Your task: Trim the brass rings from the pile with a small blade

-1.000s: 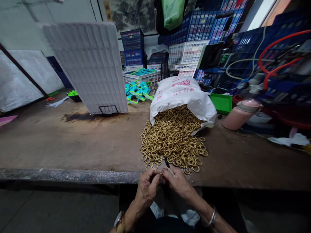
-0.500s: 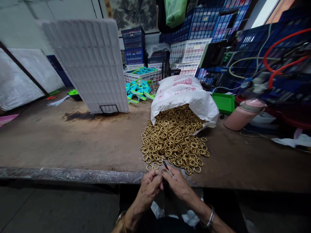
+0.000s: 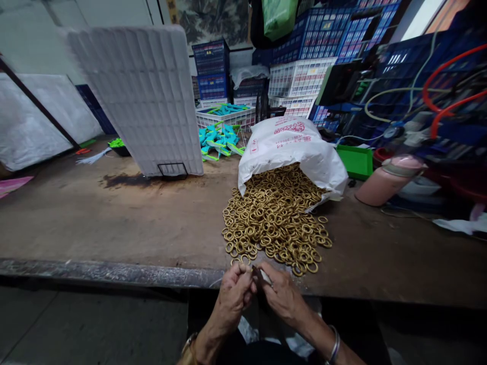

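Observation:
At the table's front edge my left hand [image 3: 236,290] is closed in a pinch; what its fingertips hold is too small and hidden to make out. Close beside it, my right hand [image 3: 280,293] is wrapped around a small knife [image 3: 265,277] with a pale handle and a short dark blade that points toward the left fingertips. Just beyond both hands lies a heap of brass-coloured rings [image 3: 276,223]. The heap spills from the mouth of a white woven sack [image 3: 281,142] with red print, lying on its side.
A tall white ribbed panel [image 3: 140,96] stands on the wooden table [image 3: 76,218] at left. Teal and green plastic pieces [image 3: 220,139] lie behind the sack. To the right are a green tray [image 3: 355,162], a pink bottle [image 3: 390,180] and red hoses [image 3: 437,109]. Stacked crates [image 3: 300,78] fill the back.
The knife in my right hand has tilted, its blade swinging down and left toward the left fingertips. My hands remain close together. The whole view has shifted slightly.

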### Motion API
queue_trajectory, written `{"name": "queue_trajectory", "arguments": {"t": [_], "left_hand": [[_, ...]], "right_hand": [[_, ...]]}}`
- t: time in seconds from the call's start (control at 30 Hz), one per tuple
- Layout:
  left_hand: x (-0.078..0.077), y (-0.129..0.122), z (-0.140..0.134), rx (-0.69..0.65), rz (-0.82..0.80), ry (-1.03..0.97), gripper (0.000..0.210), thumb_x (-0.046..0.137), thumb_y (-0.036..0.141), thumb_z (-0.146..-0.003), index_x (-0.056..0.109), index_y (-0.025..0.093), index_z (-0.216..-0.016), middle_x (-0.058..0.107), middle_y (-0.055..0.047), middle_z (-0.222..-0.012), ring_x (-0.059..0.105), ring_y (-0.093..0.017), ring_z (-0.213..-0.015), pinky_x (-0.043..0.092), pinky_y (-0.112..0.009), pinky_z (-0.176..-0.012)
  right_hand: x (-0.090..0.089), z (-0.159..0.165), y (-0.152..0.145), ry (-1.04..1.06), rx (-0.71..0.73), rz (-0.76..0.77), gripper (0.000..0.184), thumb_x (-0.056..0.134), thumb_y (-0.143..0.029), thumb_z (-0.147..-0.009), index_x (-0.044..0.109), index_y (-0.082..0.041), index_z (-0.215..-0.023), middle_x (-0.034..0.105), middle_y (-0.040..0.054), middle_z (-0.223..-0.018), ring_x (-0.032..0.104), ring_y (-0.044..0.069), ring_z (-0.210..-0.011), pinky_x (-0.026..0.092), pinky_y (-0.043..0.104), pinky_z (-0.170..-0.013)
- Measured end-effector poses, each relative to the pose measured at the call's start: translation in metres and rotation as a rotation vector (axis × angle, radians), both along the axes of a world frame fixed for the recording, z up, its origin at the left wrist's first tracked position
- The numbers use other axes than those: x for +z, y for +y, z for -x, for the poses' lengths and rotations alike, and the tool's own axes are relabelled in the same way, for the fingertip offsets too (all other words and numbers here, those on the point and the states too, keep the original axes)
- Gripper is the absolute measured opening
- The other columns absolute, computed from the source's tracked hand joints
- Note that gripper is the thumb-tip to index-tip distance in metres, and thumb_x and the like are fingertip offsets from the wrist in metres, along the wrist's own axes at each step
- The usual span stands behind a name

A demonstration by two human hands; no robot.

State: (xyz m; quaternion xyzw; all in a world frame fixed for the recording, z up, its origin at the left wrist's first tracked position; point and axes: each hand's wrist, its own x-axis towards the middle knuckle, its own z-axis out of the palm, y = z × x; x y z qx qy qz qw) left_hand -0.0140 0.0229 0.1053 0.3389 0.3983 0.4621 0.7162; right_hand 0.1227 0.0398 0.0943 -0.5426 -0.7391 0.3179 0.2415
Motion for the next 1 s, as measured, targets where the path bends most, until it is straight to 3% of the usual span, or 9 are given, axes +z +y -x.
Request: {"name": "queue_trajectory", "arguments": {"t": [0.13,0.47,0.73,0.87,1.0], "left_hand": [[-0.001,0.0,-0.001,0.018,-0.009,0.034,0.033,0.059,0.047,-0.072,0.043,0.017,-0.074,0.045,0.006,-0.055,0.027,-0.002,-0.04,0.017,-0.017,-0.04],[-0.005,0.001,-0.002,0.05,-0.023,0.178,0.039,0.058,0.054,-0.067,0.042,0.018,-0.069,0.046,0.007,-0.05,0.027,-0.003,-0.036,0.018,-0.018,-0.037],[-0.01,-0.005,-0.001,0.064,-0.079,0.188,0.035,0.055,0.05,-0.072,0.043,0.018,-0.067,0.044,0.007,-0.048,0.027,-0.003,-0.037,0.019,-0.018,-0.038],[-0.003,-0.012,0.006,0.005,-0.043,0.096,0.031,0.056,0.046,-0.075,0.045,0.018,-0.07,0.044,0.007,-0.047,0.025,-0.003,-0.035,0.016,-0.017,-0.036],[0.009,-0.009,0.014,0.024,0.095,-0.134,0.028,0.059,0.043,-0.073,0.044,0.019,-0.071,0.05,0.006,-0.055,0.027,-0.002,-0.035,0.015,-0.015,-0.033]], "right_hand": [[0.004,0.002,-0.003,-0.173,0.059,-0.069,0.024,0.034,-0.006,-0.064,0.048,-0.02,-0.078,0.057,0.0008,-0.066,0.05,0.014,-0.06,0.03,0.023,-0.056],[0.003,0.003,-0.006,-0.26,0.035,-0.197,0.022,0.034,-0.007,-0.07,0.049,-0.02,-0.079,0.06,0.0021,-0.066,0.054,0.014,-0.059,0.028,0.024,-0.053],[0.001,0.0,-0.004,-0.339,0.041,-0.127,0.024,0.036,-0.006,-0.066,0.05,-0.02,-0.08,0.06,0.0012,-0.063,0.054,0.014,-0.057,0.025,0.024,-0.051],[-0.01,-0.01,0.005,-0.427,-0.024,-0.077,0.02,0.037,-0.008,-0.07,0.05,-0.019,-0.081,0.059,0.0015,-0.062,0.053,0.014,-0.055,0.024,0.024,-0.05],[-0.015,-0.009,0.013,-0.392,-0.096,-0.155,0.017,0.036,-0.009,-0.075,0.05,-0.02,-0.078,0.06,0.0019,-0.068,0.054,0.014,-0.06,0.027,0.023,-0.055]]}}
